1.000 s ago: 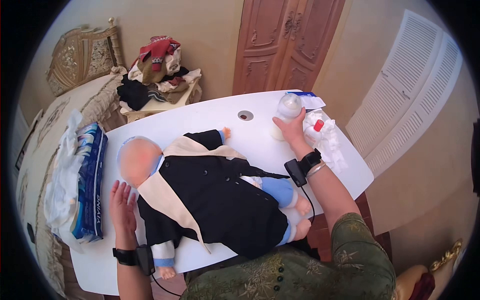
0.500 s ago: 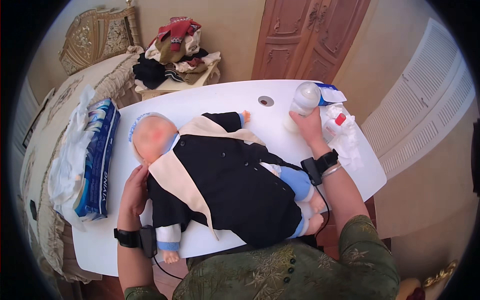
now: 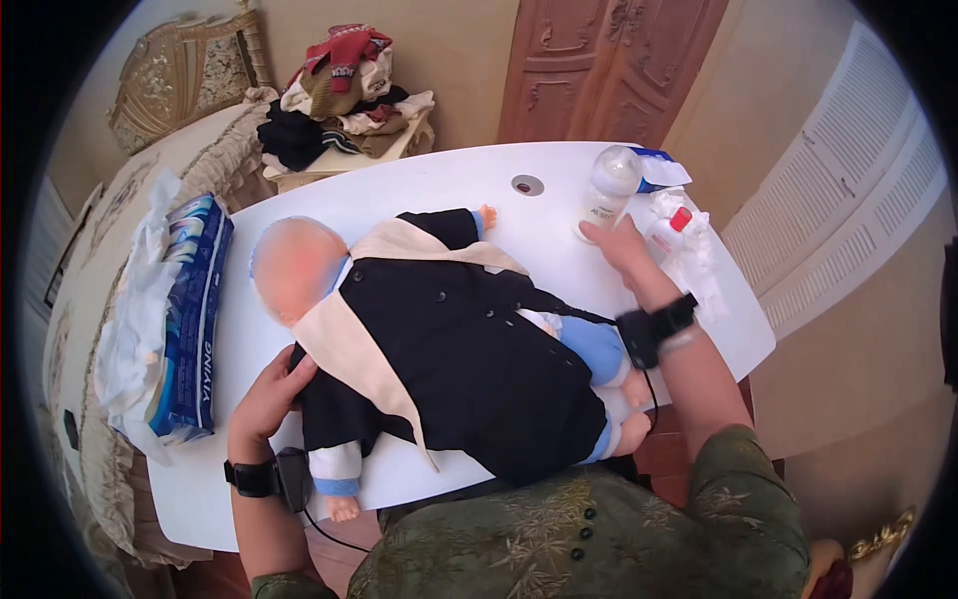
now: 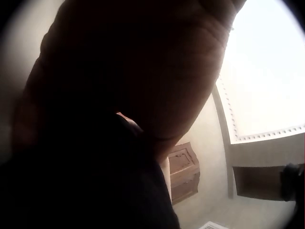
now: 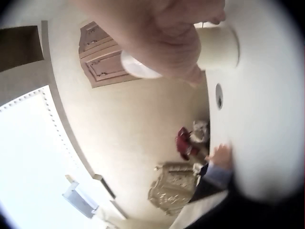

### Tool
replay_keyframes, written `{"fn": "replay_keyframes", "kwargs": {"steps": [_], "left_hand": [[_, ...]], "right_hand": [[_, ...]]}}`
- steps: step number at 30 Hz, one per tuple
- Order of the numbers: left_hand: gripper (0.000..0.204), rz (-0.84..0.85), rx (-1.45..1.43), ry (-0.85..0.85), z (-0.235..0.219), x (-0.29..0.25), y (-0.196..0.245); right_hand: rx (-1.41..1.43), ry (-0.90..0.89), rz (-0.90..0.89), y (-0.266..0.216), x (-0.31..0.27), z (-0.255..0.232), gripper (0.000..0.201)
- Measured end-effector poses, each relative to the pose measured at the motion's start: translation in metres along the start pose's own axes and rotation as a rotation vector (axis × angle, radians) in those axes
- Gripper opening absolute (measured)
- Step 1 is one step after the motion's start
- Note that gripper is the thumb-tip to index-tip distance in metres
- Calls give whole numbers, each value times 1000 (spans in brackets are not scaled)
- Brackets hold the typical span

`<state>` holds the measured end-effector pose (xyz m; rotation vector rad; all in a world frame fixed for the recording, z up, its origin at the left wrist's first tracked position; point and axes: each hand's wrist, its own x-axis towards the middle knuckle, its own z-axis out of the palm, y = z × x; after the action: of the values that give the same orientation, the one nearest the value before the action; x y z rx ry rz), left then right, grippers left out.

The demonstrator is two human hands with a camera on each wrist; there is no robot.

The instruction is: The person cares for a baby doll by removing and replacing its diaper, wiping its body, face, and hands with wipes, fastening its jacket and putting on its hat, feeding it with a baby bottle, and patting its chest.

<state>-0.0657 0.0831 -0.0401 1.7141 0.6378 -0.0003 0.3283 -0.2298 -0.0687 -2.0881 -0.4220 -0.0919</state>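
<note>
A baby doll point(image 3: 439, 299) lies on its back on the white table point(image 3: 239, 499), wearing a black coat with a wide cream collar. My left hand point(image 3: 267, 397) is at the doll's near shoulder, thumb over the coat and the other fingers hidden beneath it. Dark cloth fills much of the left wrist view below that hand point(image 4: 143, 71). My right hand point(image 3: 621, 248) holds a clear-topped baby bottle point(image 3: 611, 185) upright at the table's far right. In the right wrist view, the bottle's pale base point(image 5: 221, 46) meets the tabletop beside the hand point(image 5: 162, 38).
A blue diaper pack point(image 3: 200, 329) with white sheets on it stands left of the doll. Beside the bottle are a red-capped bottle point(image 3: 669, 232), crumpled tissues point(image 3: 694, 270) and a blue packet point(image 3: 659, 170). A clothes pile point(image 3: 344, 85) sits on a side stand beyond.
My left hand has gone from straight fingers beside the doll's head to its shoulder. The right hand stays on the baby bottle, now lower on it. The head view has shifted slightly.
</note>
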Motion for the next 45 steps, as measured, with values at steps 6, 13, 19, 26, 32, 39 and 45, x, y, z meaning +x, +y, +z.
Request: {"fn": "replay_keyframes", "kwargs": {"steps": [6, 13, 19, 26, 32, 39, 45], "left_hand": [[70, 42, -520, -134, 1, 18, -21], [84, -23, -941, -260, 8, 31, -19], [65, -5, -1290, -269, 25, 38, -16], [53, 157, -1236, -133, 23, 44, -23], [48, 418, -1076, -272, -4, 101, -44], [46, 907, -433, -470, 13, 66, 84], [44, 730, -378, -285, 37, -37, 92]], "right_hand": [[-157, -547, -439, -113, -87, -29, 74], [-245, -707, -420, -151, -110, 33, 84], [-38, -870, -437, -141, -112, 30, 85], [17, -826, -515, -131, -126, 18, 97], [-68, -785, -587, -131, -149, 12, 108], [-49, -719, -860, -125, -163, 18, 104], [-170, -616, -1031, -135, -180, 15, 97]]}}
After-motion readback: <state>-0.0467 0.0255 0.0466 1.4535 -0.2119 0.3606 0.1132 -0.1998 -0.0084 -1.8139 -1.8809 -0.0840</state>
